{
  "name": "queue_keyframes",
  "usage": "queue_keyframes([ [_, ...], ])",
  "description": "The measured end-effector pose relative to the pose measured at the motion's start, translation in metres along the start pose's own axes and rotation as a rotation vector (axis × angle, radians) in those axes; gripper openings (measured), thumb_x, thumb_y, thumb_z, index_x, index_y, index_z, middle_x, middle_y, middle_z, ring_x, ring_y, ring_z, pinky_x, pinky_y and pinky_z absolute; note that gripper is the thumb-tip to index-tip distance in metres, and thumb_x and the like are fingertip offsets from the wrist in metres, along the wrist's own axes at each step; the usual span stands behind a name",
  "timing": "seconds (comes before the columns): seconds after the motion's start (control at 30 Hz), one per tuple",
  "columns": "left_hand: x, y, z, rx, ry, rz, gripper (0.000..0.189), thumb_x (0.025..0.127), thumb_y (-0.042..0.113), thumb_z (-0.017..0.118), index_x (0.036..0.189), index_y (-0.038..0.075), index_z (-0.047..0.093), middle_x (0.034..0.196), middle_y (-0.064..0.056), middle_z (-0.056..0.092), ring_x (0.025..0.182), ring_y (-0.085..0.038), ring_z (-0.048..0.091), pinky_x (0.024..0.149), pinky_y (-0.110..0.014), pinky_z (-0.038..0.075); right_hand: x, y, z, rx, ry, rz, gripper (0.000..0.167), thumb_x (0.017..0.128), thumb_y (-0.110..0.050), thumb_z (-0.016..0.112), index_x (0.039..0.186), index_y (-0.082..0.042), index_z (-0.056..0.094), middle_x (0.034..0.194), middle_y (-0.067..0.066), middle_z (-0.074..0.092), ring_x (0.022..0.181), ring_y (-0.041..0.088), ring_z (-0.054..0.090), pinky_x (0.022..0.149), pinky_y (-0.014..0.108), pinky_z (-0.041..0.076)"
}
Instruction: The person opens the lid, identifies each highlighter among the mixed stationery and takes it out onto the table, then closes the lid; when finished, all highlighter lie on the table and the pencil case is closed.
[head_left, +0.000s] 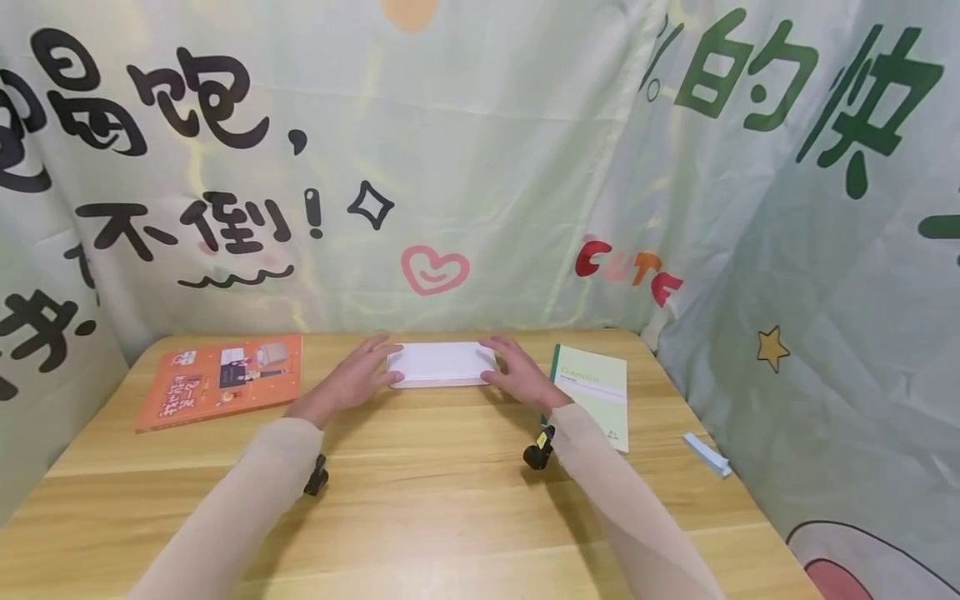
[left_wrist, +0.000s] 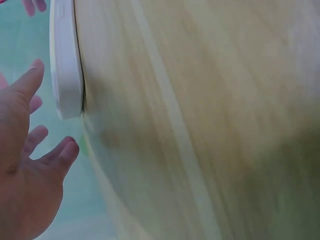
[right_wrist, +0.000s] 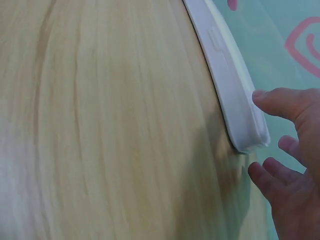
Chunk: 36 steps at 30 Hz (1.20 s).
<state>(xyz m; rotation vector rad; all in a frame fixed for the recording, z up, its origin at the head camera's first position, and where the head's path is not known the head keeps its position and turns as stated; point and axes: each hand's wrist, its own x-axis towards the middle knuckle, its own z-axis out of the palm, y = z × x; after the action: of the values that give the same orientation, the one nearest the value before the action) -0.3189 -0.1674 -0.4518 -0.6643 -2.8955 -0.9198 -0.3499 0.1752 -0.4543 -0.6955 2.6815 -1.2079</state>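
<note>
A flat white lidded box (head_left: 441, 364), rounded at the edges, lies near the table's far edge. My left hand (head_left: 358, 379) is at its left end, fingers spread and thumb toward the front corner. The left wrist view shows a gap between that hand and the box end. At the opposite end is my right hand (head_left: 522, 377), with loosely bent, parted fingers. Its thumb tip overlaps the box's upper edge in the right wrist view, and the other fingers stand off the end. A small raised tab (right_wrist: 216, 39) shows on the box's long side.
An orange illustrated book (head_left: 225, 379) lies to the left on the wooden table (head_left: 420, 500). On the right, a pale green notebook (head_left: 592, 392) sits partly behind my right wrist. A small light-blue bar-shaped item (head_left: 707, 455) is by the right edge. Printed curtains (head_left: 510, 167) hang behind.
</note>
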Motion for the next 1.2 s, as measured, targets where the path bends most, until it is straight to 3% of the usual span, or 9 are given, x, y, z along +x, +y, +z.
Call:
queue_keyframes([
  [0.23,0.001,0.003,0.008,-0.043,-0.088,-0.020,0.060,0.111,0.025,0.066,0.162,0.001,0.046,0.176,-0.031,0.023,0.158,-0.053,0.034,0.128,-0.068,0.031,-0.001,0.004,0.004,0.022,-0.009,0.016,0.057,0.110,-0.011,0.065,0.164,-0.008,0.047,0.178,0.024,0.023,0.163,0.046,0.030,0.129,0.059,0.035],
  [0.5,-0.001,0.004,0.011,-0.040,-0.056,-0.049,0.053,0.111,0.020,0.065,0.159,0.003,0.051,0.174,-0.030,0.028,0.158,-0.052,0.036,0.128,-0.066,0.033,0.000,0.004,0.006,0.052,-0.019,0.043,0.051,0.111,-0.012,0.065,0.160,-0.006,0.053,0.180,0.018,0.023,0.158,0.047,0.038,0.128,0.059,0.038],
  [0.67,-0.004,0.004,0.009,-0.071,-0.036,-0.060,0.047,0.110,0.017,0.066,0.155,0.003,0.056,0.172,-0.033,0.029,0.147,-0.051,0.051,0.125,-0.066,0.038,0.001,0.002,0.009,0.073,-0.025,0.035,0.050,0.110,-0.012,0.066,0.158,-0.005,0.055,0.178,0.021,0.024,0.155,0.048,0.043,0.126,0.059,0.040],
  [0.8,-0.011,0.004,0.007,-0.084,-0.025,-0.063,0.045,0.109,0.013,0.067,0.152,0.002,0.058,0.170,-0.035,0.030,0.137,-0.048,0.059,0.122,-0.065,0.042,0.000,-0.003,0.011,0.088,-0.040,0.022,0.049,0.109,-0.011,0.067,0.156,-0.003,0.057,0.176,0.023,0.026,0.152,0.046,0.047,0.125,0.058,0.041],
  [1.07,-0.029,0.006,0.007,-0.085,-0.016,-0.068,0.047,0.108,0.012,0.068,0.153,0.003,0.058,0.171,-0.035,0.028,0.148,-0.052,0.050,0.125,-0.066,0.037,-0.008,-0.013,0.015,0.030,-0.065,-0.018,0.049,0.109,-0.014,0.068,0.156,-0.004,0.058,0.174,0.023,0.030,0.143,0.044,0.056,0.119,0.057,0.048],
  [1.2,-0.040,0.009,0.005,-0.082,-0.023,-0.071,0.047,0.108,0.011,0.068,0.153,0.003,0.058,0.171,-0.035,0.028,0.134,-0.046,0.061,0.120,-0.064,0.044,-0.013,-0.014,0.019,0.059,-0.074,-0.014,0.049,0.108,-0.012,0.069,0.156,-0.004,0.058,0.175,0.023,0.030,0.145,0.044,0.054,0.120,0.057,0.047],
])
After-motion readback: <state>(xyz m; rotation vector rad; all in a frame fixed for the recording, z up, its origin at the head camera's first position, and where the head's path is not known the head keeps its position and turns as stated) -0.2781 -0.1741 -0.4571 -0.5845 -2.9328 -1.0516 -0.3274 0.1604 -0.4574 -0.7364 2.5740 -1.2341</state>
